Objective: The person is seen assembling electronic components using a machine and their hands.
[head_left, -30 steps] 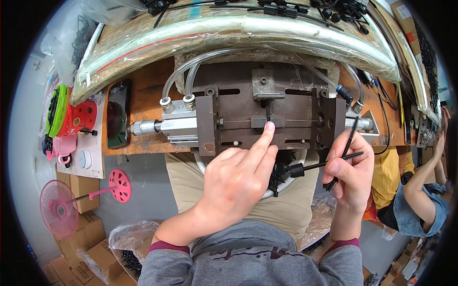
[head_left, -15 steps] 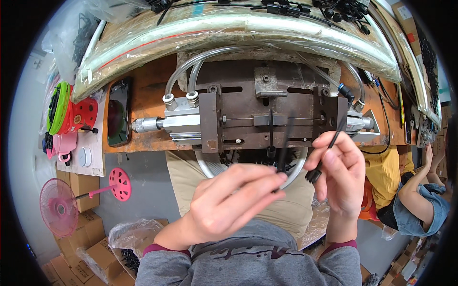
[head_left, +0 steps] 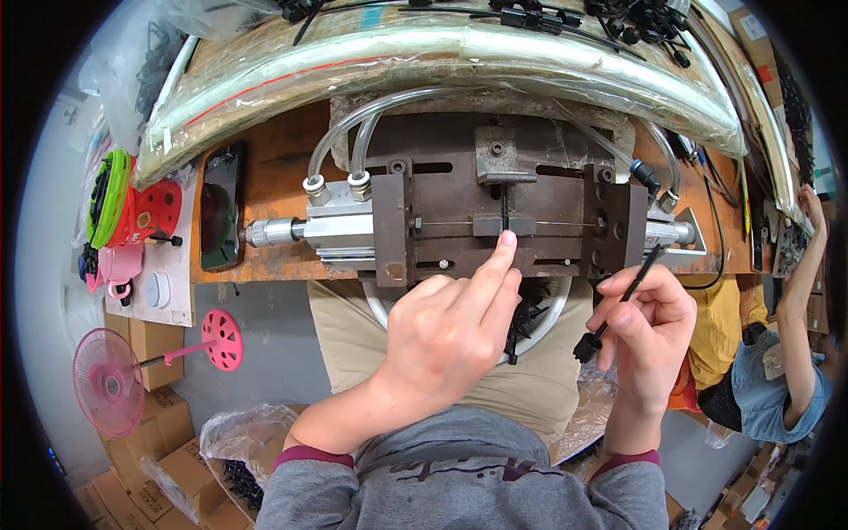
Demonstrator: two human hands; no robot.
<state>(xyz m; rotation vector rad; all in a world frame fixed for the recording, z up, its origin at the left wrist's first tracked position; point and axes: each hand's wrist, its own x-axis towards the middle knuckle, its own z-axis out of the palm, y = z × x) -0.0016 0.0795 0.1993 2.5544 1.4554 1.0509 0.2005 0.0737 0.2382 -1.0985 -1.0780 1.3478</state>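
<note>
My left hand (head_left: 455,327) reaches over the bench fixture (head_left: 450,193) with its index finger stretched out. The fingertip touches a thin black rod (head_left: 506,208) lying across the small block at the fixture's middle. The other left fingers are bent, and the thumb is hidden. A black stick end (head_left: 512,343) shows just below that hand; I cannot tell whether it is held. To the right, in front of the fixture, my right hand (head_left: 649,322) is closed on a thin black rod with a thick knobbed end (head_left: 586,347), tilted with the knob toward the lower left.
Metal cylinders (head_left: 340,237) with clear hoses (head_left: 343,119) flank the fixture. A phone (head_left: 221,208) lies on the bench's left. Plastic-wrapped padding (head_left: 424,57) runs behind, with black parts (head_left: 530,19) beyond. A pink fan (head_left: 108,382) stands lower left. A co-worker's arm (head_left: 802,291) reaches at right.
My left hand has moved up and forward, its index finger now on the rod in the fixture. My right hand shifted slightly right with its rod. The co-worker's arm reaches farther up.
</note>
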